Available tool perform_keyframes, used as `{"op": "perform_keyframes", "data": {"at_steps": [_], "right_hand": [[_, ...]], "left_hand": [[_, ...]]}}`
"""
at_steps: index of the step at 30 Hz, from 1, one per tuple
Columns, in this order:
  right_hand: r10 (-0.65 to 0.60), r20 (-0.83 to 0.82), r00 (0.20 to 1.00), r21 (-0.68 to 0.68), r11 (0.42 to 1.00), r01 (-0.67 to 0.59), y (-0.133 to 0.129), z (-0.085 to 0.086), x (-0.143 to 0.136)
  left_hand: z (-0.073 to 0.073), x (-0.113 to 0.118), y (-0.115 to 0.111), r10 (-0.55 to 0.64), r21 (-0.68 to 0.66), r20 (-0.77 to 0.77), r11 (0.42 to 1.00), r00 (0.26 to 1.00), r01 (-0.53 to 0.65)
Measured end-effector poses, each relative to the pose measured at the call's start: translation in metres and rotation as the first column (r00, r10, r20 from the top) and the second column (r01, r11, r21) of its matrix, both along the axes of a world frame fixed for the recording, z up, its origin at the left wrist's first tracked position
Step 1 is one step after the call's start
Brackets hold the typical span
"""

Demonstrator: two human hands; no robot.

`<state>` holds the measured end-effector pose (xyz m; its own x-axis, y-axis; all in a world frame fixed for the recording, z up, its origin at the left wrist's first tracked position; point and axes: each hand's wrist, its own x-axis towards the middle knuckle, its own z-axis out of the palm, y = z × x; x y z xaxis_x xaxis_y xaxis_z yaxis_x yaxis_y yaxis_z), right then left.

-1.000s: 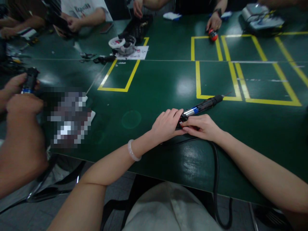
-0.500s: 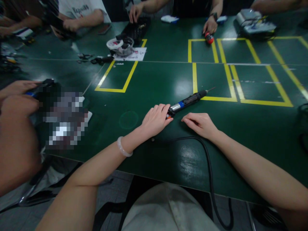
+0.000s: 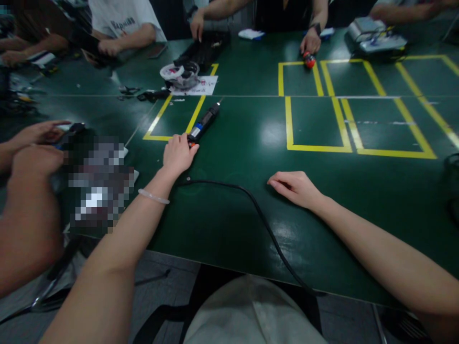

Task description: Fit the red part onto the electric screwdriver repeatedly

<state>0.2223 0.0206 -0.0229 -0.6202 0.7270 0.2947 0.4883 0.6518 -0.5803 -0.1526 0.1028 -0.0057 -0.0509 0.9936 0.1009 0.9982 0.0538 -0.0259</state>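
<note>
My left hand (image 3: 179, 155) grips the rear end of an electric screwdriver (image 3: 203, 122), a black tool with a blue band and a silver section. Its tip points away from me and slightly right, close to a yellow taped outline. From its rear a black cable (image 3: 256, 205) runs under my hand and curves over the table's front edge. My right hand (image 3: 294, 187) rests on the green tabletop (image 3: 229, 224) with its fingers curled in; whether anything is inside them is hidden.
Yellow tape outlines (image 3: 319, 148) mark the table. A clear round container (image 3: 181, 76) stands on a white paper (image 3: 208, 85) beyond the screwdriver. Co-workers' hands are busy on the left and across the table, one on a red-and-black object (image 3: 309, 60). A boxy device (image 3: 376, 38) sits far right.
My left hand has carried the screwdriver left and away from me, from the middle toward the left taped outline. Its cable has swung left too. My right hand has hardly moved.
</note>
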Motion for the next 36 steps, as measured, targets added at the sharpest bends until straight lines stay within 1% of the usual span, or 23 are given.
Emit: {"op": "perform_keyframes", "data": {"at_steps": [4, 7, 10, 12, 16, 18, 21, 23, 26, 28, 31, 36], "right_hand": [[0.001, 0.007, 1.000, -0.003, 1.000, -0.001, 0.001, 0.000, 0.000], [0.006, 0.004, 1.000, -0.001, 1.000, -0.006, 0.002, 0.000, 0.000], [0.005, 0.000, 1.000, -0.008, 1.000, -0.005, 0.002, 0.000, 0.000], [0.003, 0.000, 1.000, -0.010, 1.000, -0.003, 0.002, -0.001, 0.000], [0.004, 0.017, 1.000, -0.002, 1.000, -0.004, 0.002, -0.001, 0.000], [0.007, 0.026, 1.000, 0.003, 1.000, -0.007, 0.002, -0.001, 0.000], [0.009, 0.031, 0.999, -0.001, 1.000, -0.009, 0.002, -0.001, 0.000], [0.009, 0.031, 0.999, -0.007, 1.000, -0.009, 0.002, 0.000, -0.001], [0.009, 0.028, 1.000, -0.010, 1.000, -0.009, 0.002, -0.001, -0.001], [0.012, 0.029, 1.000, -0.011, 1.000, -0.011, 0.002, -0.001, -0.001], [0.017, 0.027, 0.999, -0.011, 1.000, -0.017, 0.002, -0.001, -0.002], [0.028, 0.020, 0.999, 0.009, 1.000, -0.028, 0.003, -0.001, -0.004]], "left_hand": [[-0.003, -0.036, 0.021, 0.117, 0.030, 0.004, 0.993, 0.993, -0.117], [-0.005, -0.059, 0.034, 0.153, 0.046, 0.020, 0.987, 0.988, -0.154], [-0.006, -0.076, 0.044, 0.182, 0.035, 0.055, 0.982, 0.982, -0.184], [-0.007, -0.082, 0.048, 0.187, 0.028, 0.078, 0.982, 0.979, -0.189], [-0.007, -0.083, 0.046, 0.170, 0.039, 0.055, 0.984, 0.984, -0.173], [-0.006, -0.082, 0.043, 0.139, 0.067, 0.047, 0.988, 0.989, -0.142], [-0.006, -0.083, 0.041, 0.085, 0.106, 0.092, 0.990, 0.992, -0.095], [-0.005, -0.084, 0.043, 0.112, 0.079, 0.095, 0.990, 0.989, -0.120], [-0.002, -0.085, 0.046, 0.178, 0.002, 0.049, 0.984, 0.983, -0.178], [-0.001, -0.085, 0.046, 0.180, -0.020, 0.031, 0.984, 0.983, -0.179], [-0.001, -0.082, 0.044, 0.171, -0.013, 0.027, 0.985, 0.985, -0.171], [-0.001, -0.077, 0.040, 0.190, 0.027, 0.045, 0.981, 0.981, -0.191]]}}
